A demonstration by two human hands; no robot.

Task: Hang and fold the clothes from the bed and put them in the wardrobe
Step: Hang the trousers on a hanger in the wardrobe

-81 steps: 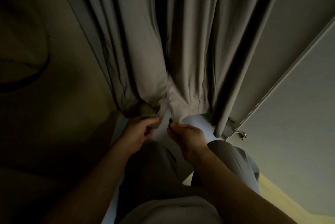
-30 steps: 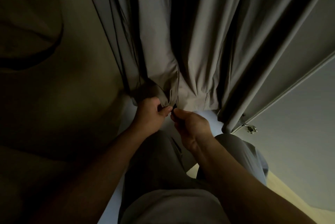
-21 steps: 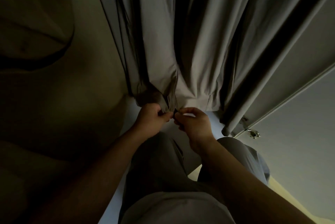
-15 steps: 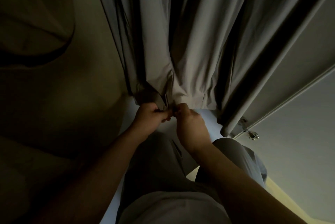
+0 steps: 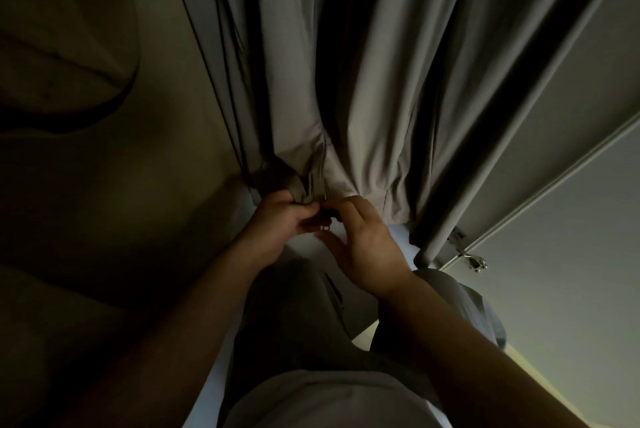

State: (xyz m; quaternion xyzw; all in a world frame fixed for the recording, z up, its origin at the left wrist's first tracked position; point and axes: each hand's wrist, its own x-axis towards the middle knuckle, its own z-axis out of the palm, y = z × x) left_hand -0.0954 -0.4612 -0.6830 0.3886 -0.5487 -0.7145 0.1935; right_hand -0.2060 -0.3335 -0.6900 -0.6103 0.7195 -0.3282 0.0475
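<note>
**Working the zip at the wardrobe's hem**

Dim view down onto a grey fabric front (image 5: 363, 98), probably the wardrobe's zipped cover, hanging just ahead at centre. Gripping the bunched hem (image 5: 309, 182) with the left hand (image 5: 282, 225), fingers curled round the cloth. Pinching a small dark zip pull (image 5: 326, 226) between thumb and forefinger of the right hand (image 5: 367, 247), just right of the left hand. Best to hold the hem taut and low, draw the pull straight along the seam, and watch for loose folds catching in the teeth.
</note>
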